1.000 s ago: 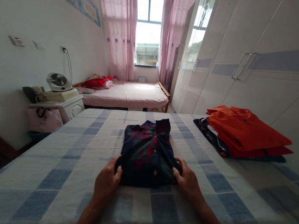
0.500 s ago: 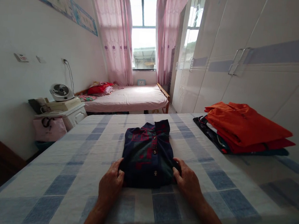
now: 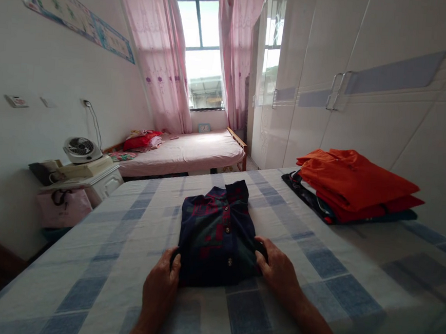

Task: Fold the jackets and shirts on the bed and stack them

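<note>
A dark navy and green shirt with red patterning, a collar and several buttons lies folded on the bed, its collar pointing away from me. My left hand pinches its near left edge between thumb and fingers. On the opposite side my right hand grips the near right edge, thumb towards the cloth. Part of the fingers on both hands is hidden by the fabric. To the right rests a stack of folded clothes, with an orange shirt on top.
A blue-and-white checked sheet covers the bed. Beyond it stand a second bed with a pink sheet and, at left, a white cabinet carrying a fan. A pink bag is beside the cabinet. White wardrobe doors line the right.
The view has turned slightly, so the room appears shifted to the left. Both hands still hold the shirt's sides, and the shirt lies nearly the same on the bed.
</note>
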The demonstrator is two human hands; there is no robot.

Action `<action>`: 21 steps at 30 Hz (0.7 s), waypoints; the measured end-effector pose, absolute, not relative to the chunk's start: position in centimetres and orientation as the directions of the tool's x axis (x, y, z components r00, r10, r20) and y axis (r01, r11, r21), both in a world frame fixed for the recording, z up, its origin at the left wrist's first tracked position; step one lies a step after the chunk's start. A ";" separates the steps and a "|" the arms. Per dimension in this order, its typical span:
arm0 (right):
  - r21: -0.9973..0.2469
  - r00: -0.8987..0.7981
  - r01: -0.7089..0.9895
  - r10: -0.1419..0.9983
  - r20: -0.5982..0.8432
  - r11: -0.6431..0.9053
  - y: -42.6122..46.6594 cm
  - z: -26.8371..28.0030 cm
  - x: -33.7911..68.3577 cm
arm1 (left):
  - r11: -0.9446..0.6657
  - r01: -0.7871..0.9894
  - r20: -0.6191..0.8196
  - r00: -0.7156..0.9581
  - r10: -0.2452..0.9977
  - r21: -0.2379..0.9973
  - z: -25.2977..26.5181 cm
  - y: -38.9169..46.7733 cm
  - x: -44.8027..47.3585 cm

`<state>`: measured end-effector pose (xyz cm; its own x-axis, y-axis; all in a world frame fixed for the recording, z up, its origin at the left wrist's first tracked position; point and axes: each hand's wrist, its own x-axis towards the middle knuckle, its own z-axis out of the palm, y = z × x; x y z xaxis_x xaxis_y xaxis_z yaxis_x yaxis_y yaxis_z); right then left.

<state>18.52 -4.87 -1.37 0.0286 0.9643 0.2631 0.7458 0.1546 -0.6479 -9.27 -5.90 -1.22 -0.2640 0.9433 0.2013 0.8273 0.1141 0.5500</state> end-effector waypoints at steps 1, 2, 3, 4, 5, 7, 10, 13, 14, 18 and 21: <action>-0.647 0.028 0.746 0.963 0.266 0.157 -4.9 -1.3 18.5 | 0.116 0.823 0.191 -0.262 0.946 0.557 -1.2 -5.9 -9.3; -0.647 0.029 0.746 0.962 0.270 0.159 -4.9 -1.3 18.5 | 0.117 0.814 0.186 -0.266 0.946 0.569 -1.2 -5.9 -9.4; -0.647 0.030 0.745 0.961 0.275 0.162 -5.0 -1.2 18.5 | 0.114 0.802 0.185 -0.270 0.945 0.586 -1.2 -6.0 -9.4; -0.649 0.031 0.743 0.960 0.280 0.166 -5.0 -1.2 18.5 | 0.107 0.787 0.191 -0.276 0.942 0.607 -1.1 -6.0 -9.5; -0.652 0.031 0.739 0.959 0.283 0.169 -5.0 -1.1 18.5 | 0.098 0.770 0.199 -0.282 0.938 0.631 -1.0 -6.0 -9.5; -0.662 0.031 0.729 0.958 0.287 0.175 -5.1 -1.1 18.5 | 0.083 0.727 0.204 -0.297 0.933 0.681 -0.8 -6.1 -9.5; -0.690 0.037 0.698 0.953 0.301 0.191 -4.9 -1.2 18.6 | 0.048 0.654 0.236 -0.338 0.911 0.755 -0.4 -6.3 -9.7; -0.731 0.018 0.636 0.943 0.332 0.245 -4.9 -1.2 18.8 | 0.037 0.613 0.287 -0.421 0.860 0.789 0.1 -6.5 -9.8; -0.736 0.002 0.621 0.939 0.345 0.269 -4.9 -1.2 18.8 | 0.045 0.610 0.298 -0.448 0.843 0.791 0.3 -6.6 -9.8; -0.711 -0.076 0.611 0.920 0.386 0.348 -5.4 -1.0 18.6 | 0.095 0.588 0.241 -0.466 0.851 0.803 0.2 -6.6 -9.9; -0.697 -0.123 0.611 0.914 0.386 0.376 -5.7 -0.8 18.5 | 0.071 0.551 0.223 -0.449 0.865 0.832 -0.5 -6.5 -10.1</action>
